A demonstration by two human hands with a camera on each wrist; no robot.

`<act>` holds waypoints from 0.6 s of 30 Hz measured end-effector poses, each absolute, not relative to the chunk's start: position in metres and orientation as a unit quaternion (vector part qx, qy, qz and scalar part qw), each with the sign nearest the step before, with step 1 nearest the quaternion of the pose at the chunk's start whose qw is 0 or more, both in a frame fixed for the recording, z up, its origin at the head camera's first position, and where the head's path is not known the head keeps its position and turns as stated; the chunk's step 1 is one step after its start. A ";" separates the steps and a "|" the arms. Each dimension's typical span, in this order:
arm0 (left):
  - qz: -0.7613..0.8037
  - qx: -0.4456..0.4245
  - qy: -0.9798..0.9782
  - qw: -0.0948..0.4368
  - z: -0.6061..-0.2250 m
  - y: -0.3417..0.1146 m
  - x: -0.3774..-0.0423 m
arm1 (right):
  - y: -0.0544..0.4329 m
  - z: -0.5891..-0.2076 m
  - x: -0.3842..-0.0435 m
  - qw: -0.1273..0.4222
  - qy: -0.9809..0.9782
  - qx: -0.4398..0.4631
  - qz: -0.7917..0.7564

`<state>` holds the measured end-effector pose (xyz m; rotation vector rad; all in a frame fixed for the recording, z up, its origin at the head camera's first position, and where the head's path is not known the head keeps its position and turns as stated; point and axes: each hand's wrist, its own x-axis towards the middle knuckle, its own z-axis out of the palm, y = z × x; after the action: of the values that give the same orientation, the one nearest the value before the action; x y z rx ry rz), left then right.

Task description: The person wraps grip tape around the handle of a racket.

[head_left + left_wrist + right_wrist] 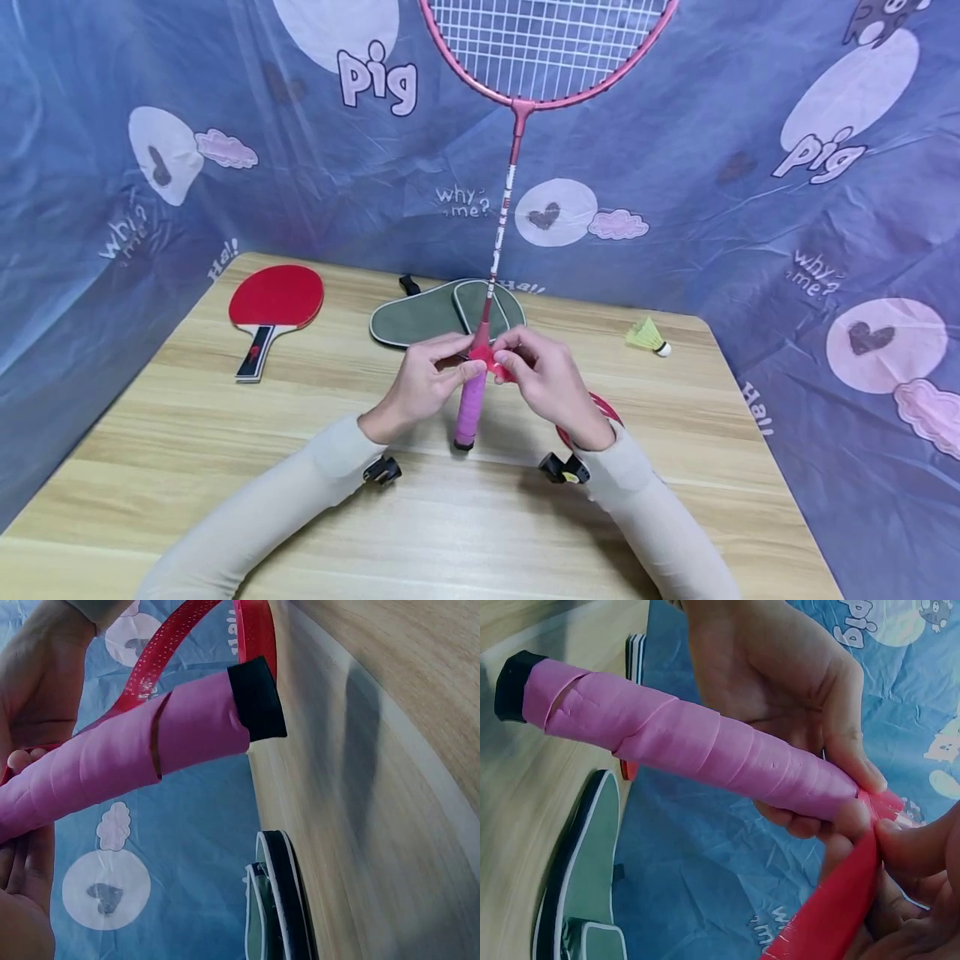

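Note:
A badminton racket (498,242) stands tilted up over the table in the head view, its handle end low and its strung head rising out of frame. Purple wrap (727,754) covers the handle in overlapping turns down to a black end cap (257,697). My left hand (423,379) grips the racket where the handle meets the shaft, thumb in front. Close beside it, my right hand (543,375) pinches a strip of red perforated grip tape (829,907) at the handle's top. The strip's loose length hangs in a loop, partly hidden behind my right wrist.
A red table tennis bat (276,296) lies at the table's back left. Behind my hands lies a green zipped case (416,321) with pale piping. A yellow shuttlecock (647,336) lies at the back right. Blue printed cloth (300,192) hangs around the wooden table (450,533).

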<state>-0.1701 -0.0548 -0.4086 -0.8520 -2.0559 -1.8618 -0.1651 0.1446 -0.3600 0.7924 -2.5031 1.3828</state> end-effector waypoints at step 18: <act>-0.643 -0.290 -0.695 0.139 -0.407 -0.048 -0.167 | 0.141 -0.365 -0.169 0.159 -0.766 0.257 0.568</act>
<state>-0.1671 -0.0480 -0.4068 -0.8371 -2.0087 -1.8585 -0.1692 0.1411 -0.3652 0.7345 -2.1888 1.6237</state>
